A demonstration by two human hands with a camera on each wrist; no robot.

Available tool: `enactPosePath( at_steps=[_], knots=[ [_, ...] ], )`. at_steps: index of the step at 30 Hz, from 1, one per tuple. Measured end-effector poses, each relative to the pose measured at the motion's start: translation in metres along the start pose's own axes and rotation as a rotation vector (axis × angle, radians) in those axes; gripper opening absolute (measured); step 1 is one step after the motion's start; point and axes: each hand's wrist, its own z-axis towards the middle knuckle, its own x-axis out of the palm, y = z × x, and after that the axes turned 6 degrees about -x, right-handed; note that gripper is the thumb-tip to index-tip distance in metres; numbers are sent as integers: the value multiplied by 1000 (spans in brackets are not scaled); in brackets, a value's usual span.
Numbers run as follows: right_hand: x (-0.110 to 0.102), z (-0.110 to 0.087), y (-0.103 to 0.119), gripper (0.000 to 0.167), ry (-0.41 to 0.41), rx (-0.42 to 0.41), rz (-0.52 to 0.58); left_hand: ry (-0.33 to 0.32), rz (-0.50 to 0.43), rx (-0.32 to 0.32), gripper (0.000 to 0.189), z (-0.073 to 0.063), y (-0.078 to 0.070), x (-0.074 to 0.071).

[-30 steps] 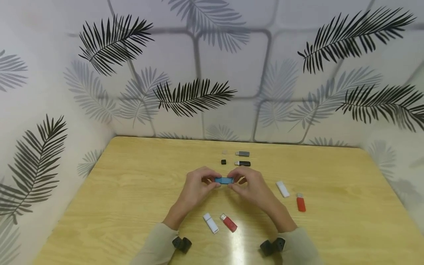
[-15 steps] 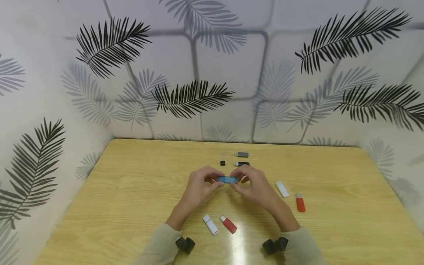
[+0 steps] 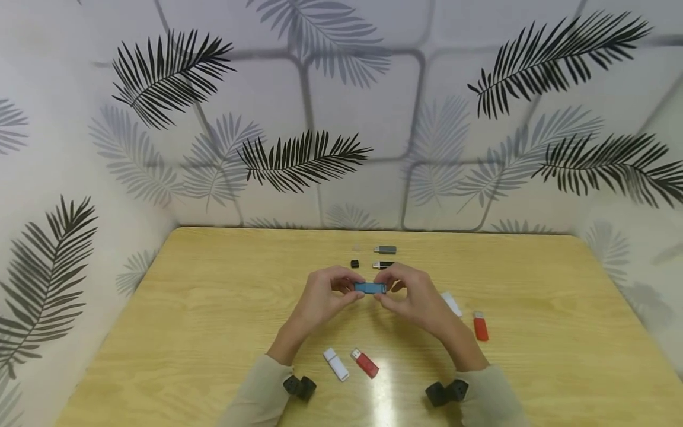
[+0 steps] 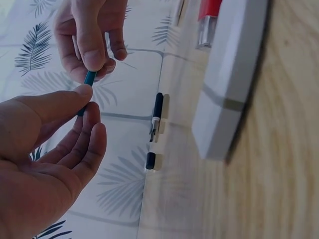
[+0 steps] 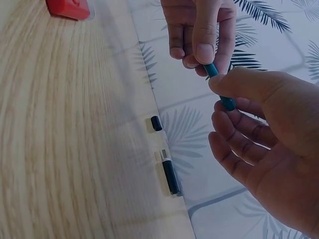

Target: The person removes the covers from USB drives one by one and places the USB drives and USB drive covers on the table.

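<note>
Blue stick [image 3: 370, 288], held up over table [image 3: 224, 308], pinched by both hands
Left end between thumb and fingers of left hand [image 3: 324, 295], right end likewise in right hand [image 3: 413, 296]; clock from stick, head view: black cap [image 3: 354, 264] at 11, black USB stick [image 3: 382, 265] at 1, red USB stick [image 3: 365, 363] at 6, white stick [image 3: 336, 364] at 7

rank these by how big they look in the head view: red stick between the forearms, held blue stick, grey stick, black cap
1. Red stick and blue stick: too close to rank, the blue one being partly hidden
2. Grey stick
3. Black cap
</note>
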Motion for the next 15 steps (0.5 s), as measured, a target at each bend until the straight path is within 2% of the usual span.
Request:
enactPosePath(
  at_steps=[6,11,15],
  knots=[
    [-4,1,3,20,-5,-5,5,41,-42,-29,16,6,-2,-3],
    [-7,0,3,21,-21,-5,3,51,-38,-22,17,8,-5,-3],
    [-7,0,3,21,-21,-22,19,50,-50,-13,16,6,-2,-3]
  ],
)
